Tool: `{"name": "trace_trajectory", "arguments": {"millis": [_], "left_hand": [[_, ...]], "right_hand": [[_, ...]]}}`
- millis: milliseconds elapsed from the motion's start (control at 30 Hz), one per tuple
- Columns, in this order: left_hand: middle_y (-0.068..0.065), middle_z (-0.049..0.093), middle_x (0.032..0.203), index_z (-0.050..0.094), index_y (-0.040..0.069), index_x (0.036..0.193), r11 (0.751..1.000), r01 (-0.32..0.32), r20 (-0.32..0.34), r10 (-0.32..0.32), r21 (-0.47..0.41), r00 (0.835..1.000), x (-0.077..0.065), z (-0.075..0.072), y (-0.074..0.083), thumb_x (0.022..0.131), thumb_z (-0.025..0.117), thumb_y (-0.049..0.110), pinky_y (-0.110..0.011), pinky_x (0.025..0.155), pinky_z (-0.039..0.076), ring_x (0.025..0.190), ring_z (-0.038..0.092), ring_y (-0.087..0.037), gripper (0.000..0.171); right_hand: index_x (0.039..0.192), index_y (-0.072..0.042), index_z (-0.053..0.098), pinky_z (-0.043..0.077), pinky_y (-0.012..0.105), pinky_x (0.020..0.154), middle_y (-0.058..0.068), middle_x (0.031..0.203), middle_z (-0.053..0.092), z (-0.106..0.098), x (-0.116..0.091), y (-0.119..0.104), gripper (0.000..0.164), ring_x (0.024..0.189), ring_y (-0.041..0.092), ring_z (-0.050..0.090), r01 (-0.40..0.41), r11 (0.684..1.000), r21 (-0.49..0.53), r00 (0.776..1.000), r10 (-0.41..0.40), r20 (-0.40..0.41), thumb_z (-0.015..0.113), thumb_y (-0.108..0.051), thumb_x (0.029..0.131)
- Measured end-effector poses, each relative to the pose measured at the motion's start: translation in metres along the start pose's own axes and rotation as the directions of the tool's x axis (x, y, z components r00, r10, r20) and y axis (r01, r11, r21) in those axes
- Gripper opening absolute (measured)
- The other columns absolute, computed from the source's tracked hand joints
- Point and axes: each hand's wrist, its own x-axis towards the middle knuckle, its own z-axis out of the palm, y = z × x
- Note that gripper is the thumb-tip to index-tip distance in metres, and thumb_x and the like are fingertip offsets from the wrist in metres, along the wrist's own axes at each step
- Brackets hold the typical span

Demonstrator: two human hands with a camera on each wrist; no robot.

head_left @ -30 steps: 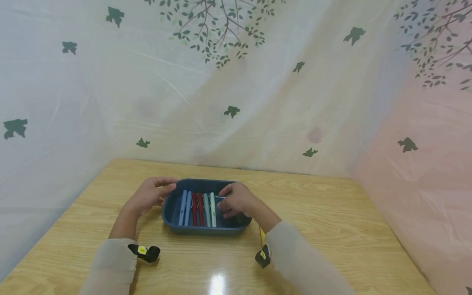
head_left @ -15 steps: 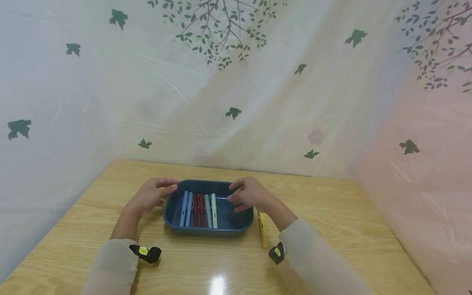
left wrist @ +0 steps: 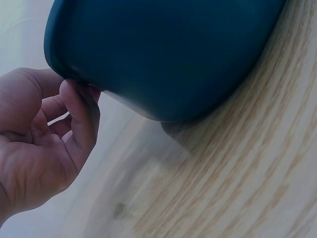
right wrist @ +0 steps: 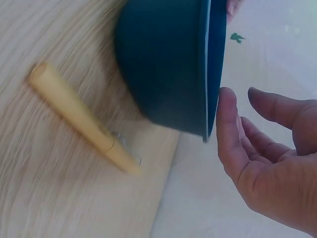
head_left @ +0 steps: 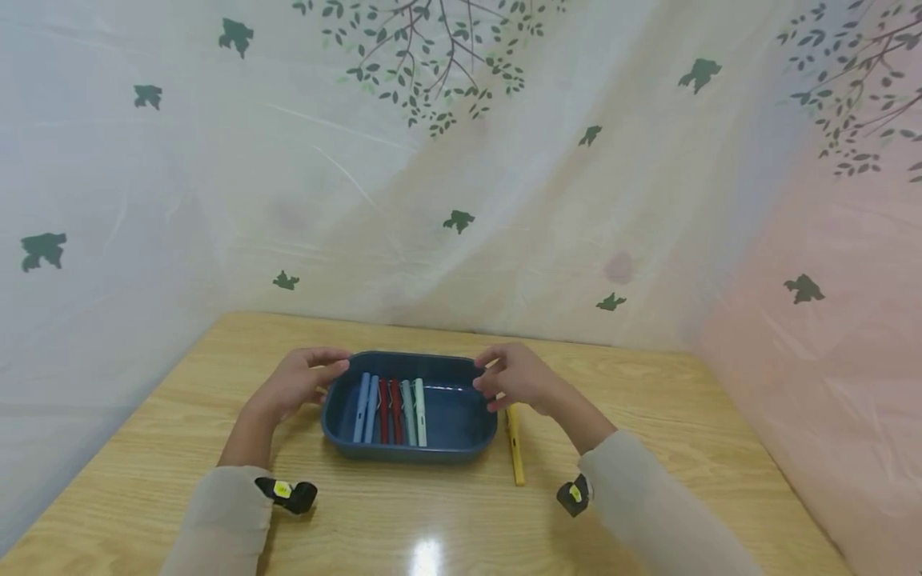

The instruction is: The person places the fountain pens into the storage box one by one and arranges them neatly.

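Note:
A dark blue tray [head_left: 461,412] sits on the table with several capped pens lined up in its left part. From the left they run two blue pens [head_left: 366,408], two red pens [head_left: 390,412], a grey-green pen [head_left: 409,412] and a pale mint pen [head_left: 420,412]. My left hand [head_left: 298,384] pinches the tray's left rim, which also shows in the left wrist view. At the right rim my right hand [head_left: 519,376] holds nothing, its fingers relaxed and thumb apart. A yellow pen [head_left: 515,444] lies on the table just right of the tray, under my right forearm's side.
The wooden table [head_left: 389,520] reaches back to a pale curtain [head_left: 360,240] printed with green birds and branches. Each sleeve carries a black wrist camera, the left camera [head_left: 288,494] and the right camera [head_left: 574,494].
My right hand has drawn back from beside the mint pen, moving right to the tray's right rim. The yellow pen has come fully into sight. My left hand stays on the rim.

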Motion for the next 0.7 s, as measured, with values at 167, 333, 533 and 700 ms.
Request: {"name": "trace_trajectory", "arguments": {"millis": [167, 333, 533, 700], "left_hand": [[-0.02, 0.064, 0.131, 0.058, 0.001, 0.141, 1.0, 0.013, -0.006, -0.013, 0.007, 1.0, 0.001, 0.0, 0.0, 0.105, 0.061, 0.028, -0.037, 0.078, 0.058, 0.101, 0.065, -0.024, 0.046], [-0.02, 0.064, 0.131, 0.058, 0.001, 0.141, 1.0, 0.015, -0.005, -0.015, 0.001, 1.0, 0.002, -0.001, -0.001, 0.104, 0.062, 0.029, -0.037, 0.078, 0.057, 0.101, 0.065, -0.024, 0.046], [-0.02, 0.065, 0.13, 0.059, 0.002, 0.14, 1.0, 0.012, -0.003, -0.012, 0.004, 1.0, 0.002, -0.001, -0.001, 0.105, 0.062, 0.028, -0.037, 0.078, 0.057, 0.1, 0.065, -0.024, 0.045], [-0.019, 0.064, 0.133, 0.058, 0.003, 0.142, 1.0, 0.015, -0.003, -0.015, 0.01, 1.0, 0.001, 0.0, 0.0, 0.105, 0.061, 0.029, -0.037, 0.079, 0.057, 0.103, 0.065, -0.025, 0.045]], "right_hand": [[0.133, 0.006, 0.057, 0.062, 0.044, 0.075, 0.019, 0.107, 0.068, -0.01, -0.005, 0.008, 0.04, 0.095, 0.035, 0.069, -0.003, 1.0, -0.021, 1.0, 0.003, -0.008, 0.067, 0.003, 0.095], [0.133, 0.008, 0.056, 0.061, 0.045, 0.075, 0.021, 0.108, 0.068, -0.019, -0.009, 0.016, 0.04, 0.091, 0.03, 0.069, -0.009, 0.999, -0.031, 1.0, 0.008, -0.02, 0.065, 0.006, 0.094], [0.131, 0.008, 0.057, 0.062, 0.043, 0.073, 0.019, 0.106, 0.068, -0.025, -0.012, 0.028, 0.039, 0.094, 0.033, 0.069, -0.037, 0.997, -0.069, 0.999, 0.034, -0.042, 0.068, 0.001, 0.094], [0.13, 0.01, 0.057, 0.062, 0.044, 0.072, 0.02, 0.103, 0.067, -0.026, -0.015, 0.037, 0.04, 0.087, 0.028, 0.066, -0.052, 0.996, -0.076, 0.998, 0.048, -0.047, 0.065, 0.007, 0.091]]}}
